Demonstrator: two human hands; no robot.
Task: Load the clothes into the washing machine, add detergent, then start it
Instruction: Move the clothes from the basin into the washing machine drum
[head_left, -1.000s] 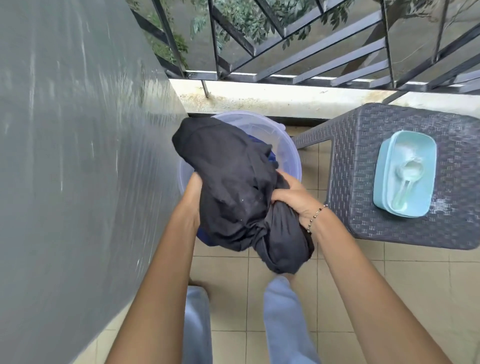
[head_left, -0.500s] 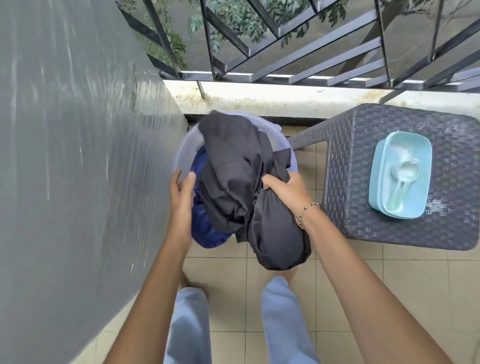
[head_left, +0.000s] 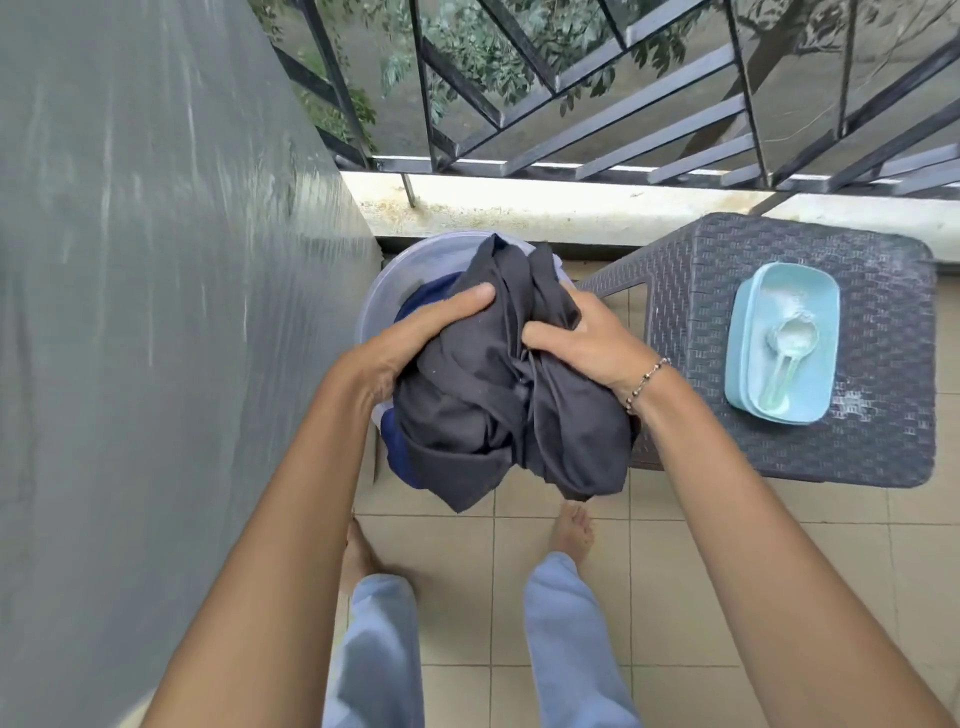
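Observation:
A bunched dark grey garment (head_left: 493, 410) hangs between both hands above a pale plastic basin (head_left: 395, 270) on the floor. My left hand (head_left: 421, 332) grips its left side, thumb on top. My right hand (head_left: 582, 343), with a beaded bracelet at the wrist, clutches its right side. A blue cloth (head_left: 421, 301) lies in the basin under the garment. A light blue tub of white detergent powder (head_left: 782, 343) with a scoop (head_left: 787, 348) in it sits on the dark woven stool (head_left: 872, 441) to the right. No washing machine can be made out in this view.
A grey wall or panel (head_left: 145, 312) fills the left side. A concrete ledge (head_left: 545, 208) and metal railing (head_left: 623, 130) close off the far end. My bare feet and light blue trousers (head_left: 566, 639) stand on the tiled floor (head_left: 675, 597).
My left hand, which rested on the basin rim half a second ago, now grips the garment from the left. The garment is more bunched up between both hands.

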